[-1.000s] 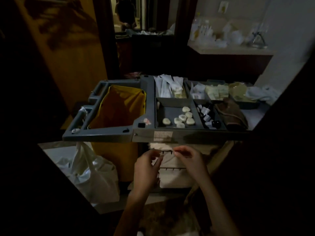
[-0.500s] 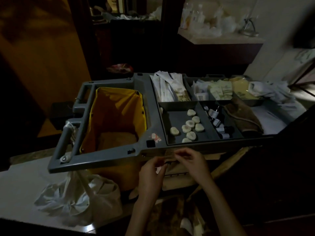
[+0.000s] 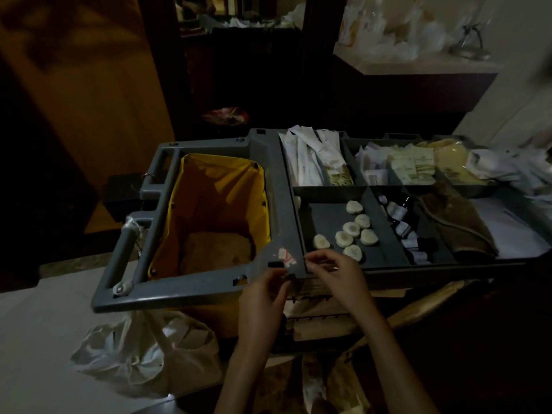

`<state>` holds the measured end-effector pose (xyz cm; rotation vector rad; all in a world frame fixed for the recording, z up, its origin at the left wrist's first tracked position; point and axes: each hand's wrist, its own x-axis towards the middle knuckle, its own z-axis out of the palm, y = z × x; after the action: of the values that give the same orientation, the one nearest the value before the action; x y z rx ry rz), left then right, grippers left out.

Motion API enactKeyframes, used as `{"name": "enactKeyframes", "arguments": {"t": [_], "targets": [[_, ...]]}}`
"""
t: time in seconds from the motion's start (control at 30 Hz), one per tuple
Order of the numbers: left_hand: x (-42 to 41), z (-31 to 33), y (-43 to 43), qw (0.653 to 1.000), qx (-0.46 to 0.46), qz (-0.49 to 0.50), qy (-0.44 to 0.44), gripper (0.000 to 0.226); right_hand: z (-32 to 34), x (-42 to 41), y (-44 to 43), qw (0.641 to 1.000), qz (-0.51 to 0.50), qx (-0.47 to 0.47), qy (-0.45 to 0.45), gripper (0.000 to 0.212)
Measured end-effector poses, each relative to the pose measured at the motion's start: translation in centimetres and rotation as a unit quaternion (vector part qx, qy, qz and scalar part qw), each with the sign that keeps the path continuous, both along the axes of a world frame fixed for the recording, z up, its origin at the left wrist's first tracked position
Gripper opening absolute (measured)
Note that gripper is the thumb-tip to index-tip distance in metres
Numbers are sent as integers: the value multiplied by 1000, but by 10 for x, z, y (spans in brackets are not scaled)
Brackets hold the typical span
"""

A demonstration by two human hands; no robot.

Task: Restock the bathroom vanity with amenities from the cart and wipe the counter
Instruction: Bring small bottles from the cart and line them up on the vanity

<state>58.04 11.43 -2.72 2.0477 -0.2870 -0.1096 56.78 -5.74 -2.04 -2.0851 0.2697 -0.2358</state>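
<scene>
cart [image 3: 194, 297] near edge: left hand [image 3: 263, 297] + right hand [image 3: 339, 274], curled fingertips close together, held item unclear | round soaps [image 3: 351, 228] in near compartment | yellow bag [image 3: 215, 186] at left end

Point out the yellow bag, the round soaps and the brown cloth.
yellow bag [image 3: 215, 189], head view, inner back wall.
round soaps [image 3: 351, 228], head view, middle soap of the cluster.
brown cloth [image 3: 457, 225], head view, middle of its top.
</scene>
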Motion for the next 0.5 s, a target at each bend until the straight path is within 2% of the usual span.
{"name": "enactKeyframes", "arguments": {"t": [0.27, 0.5], "targets": [[30, 14, -75, 995, 0, -75, -58, 23, 2, 10, -71, 998, -59, 6, -25, 8], [50, 7, -144, 989, -28, -138, -35, 23, 11, 9, -152, 990, -134, 12, -34, 11]]}}
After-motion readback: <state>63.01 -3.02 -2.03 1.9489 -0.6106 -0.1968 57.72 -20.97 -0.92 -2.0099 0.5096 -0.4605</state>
